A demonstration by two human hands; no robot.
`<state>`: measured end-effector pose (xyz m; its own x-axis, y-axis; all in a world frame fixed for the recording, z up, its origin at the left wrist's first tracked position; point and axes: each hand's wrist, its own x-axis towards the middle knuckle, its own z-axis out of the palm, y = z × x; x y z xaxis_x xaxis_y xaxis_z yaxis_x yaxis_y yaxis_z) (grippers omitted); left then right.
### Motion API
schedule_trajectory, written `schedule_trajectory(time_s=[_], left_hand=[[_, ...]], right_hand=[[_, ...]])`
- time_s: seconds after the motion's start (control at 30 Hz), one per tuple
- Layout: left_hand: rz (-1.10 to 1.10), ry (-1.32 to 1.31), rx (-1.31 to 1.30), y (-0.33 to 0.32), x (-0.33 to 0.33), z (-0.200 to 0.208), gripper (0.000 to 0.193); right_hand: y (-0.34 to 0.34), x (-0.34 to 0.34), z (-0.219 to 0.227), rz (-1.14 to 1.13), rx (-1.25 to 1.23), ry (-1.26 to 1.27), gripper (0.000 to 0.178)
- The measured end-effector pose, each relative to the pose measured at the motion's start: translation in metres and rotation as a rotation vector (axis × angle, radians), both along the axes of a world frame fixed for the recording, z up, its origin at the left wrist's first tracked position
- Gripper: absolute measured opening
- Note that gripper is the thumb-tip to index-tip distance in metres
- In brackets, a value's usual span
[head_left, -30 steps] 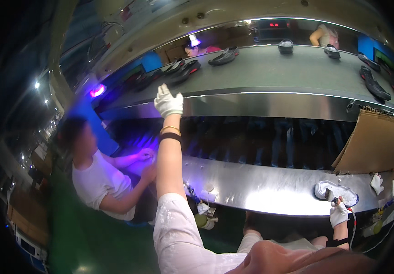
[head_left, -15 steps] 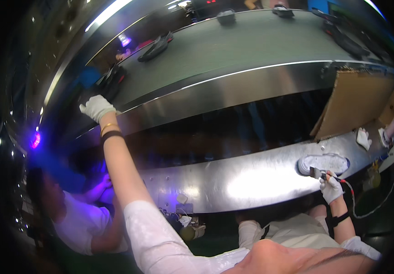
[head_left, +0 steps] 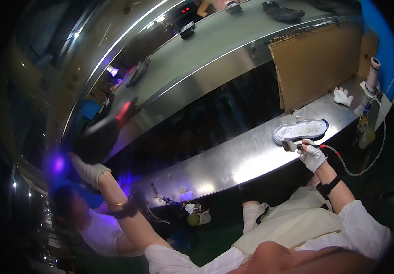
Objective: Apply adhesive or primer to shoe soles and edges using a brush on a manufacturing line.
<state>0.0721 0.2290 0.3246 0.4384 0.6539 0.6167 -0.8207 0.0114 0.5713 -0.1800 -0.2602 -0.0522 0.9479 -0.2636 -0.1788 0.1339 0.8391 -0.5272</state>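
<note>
Head view. The white sole (head_left: 302,131) lay on the metal bench (head_left: 256,165), open side up, its long axis running from left to right and rising slightly toward the right. The gloved right hand (head_left: 312,159) was by far the nearer of the two hands, just below the sole's near edge in the frame. Its fingers were curled around the handle of a brush (head_left: 290,146), whose head pointed left and stood just beside the sole's near edge; whether the bristles touched it could not be told. A cable (head_left: 360,174) trailed from the handle's other end.

The gloved left hand (head_left: 89,172) was stretched far to the left, well apart from the sole. A black shoe with a red patch (head_left: 103,130) lay above it and to its right, the long axis slanting upward to the right, its lower end close to the fingertips. Motion blur hid how far this hand was open and whether it had hold of the shoe. Beyond the bench ran a conveyor belt (head_left: 222,39); a loose white glove (head_left: 343,97) lay past the sole's right end, near a cardboard sheet (head_left: 320,66).
</note>
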Motion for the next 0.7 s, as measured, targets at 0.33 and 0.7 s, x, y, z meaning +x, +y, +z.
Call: schedule_trajectory(time_s=[0.33, 0.7], left_hand=[[-1.723, 0.173, -0.049, -0.092, -0.043, -0.113, 0.048], [-1.795, 0.555, -0.411, -0.173, -0.114, -0.295, 0.089]], right_hand=[[0.006, -0.004, 0.005, 0.005, 0.045, -0.081, 0.021], [0.020, -0.017, 0.038, 0.033, -0.326, -0.009, 0.017]])
